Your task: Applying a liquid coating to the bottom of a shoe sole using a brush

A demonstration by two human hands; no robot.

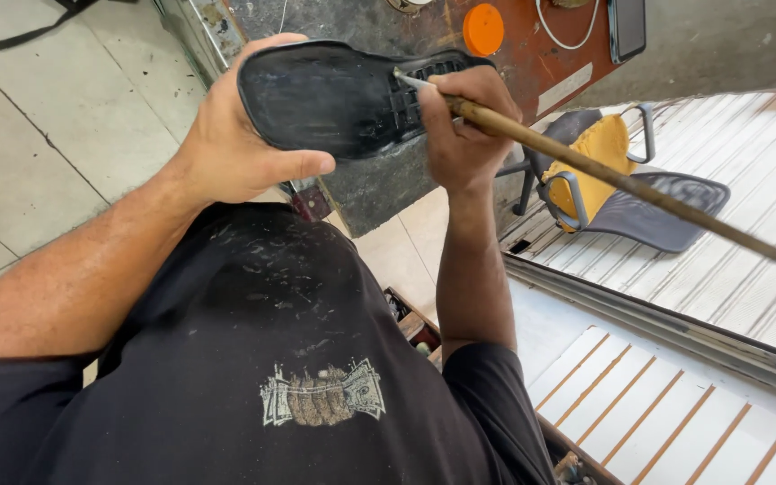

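Note:
My left hand (235, 148) grips a black shoe sole (334, 94) by its wide end, holding it in front of my chest with its flat worn face towards me. My right hand (462, 126) is closed around a long brown wooden stick (639, 190). The stick's pale tip (406, 81) touches the ribbed part of the sole near the heel. Its other end runs out to the right edge of the head view. My black shirt fills the lower left.
Behind the sole is a dark workbench (379, 193) with a rusty red top carrying an orange round lid (483, 29), a white cable (577, 40) and a dark phone (628, 27). A grey chair with a yellow cushion (596, 153) stands to the right by a corrugated metal shutter (747, 260). Pale floor tiles (47, 117) lie left.

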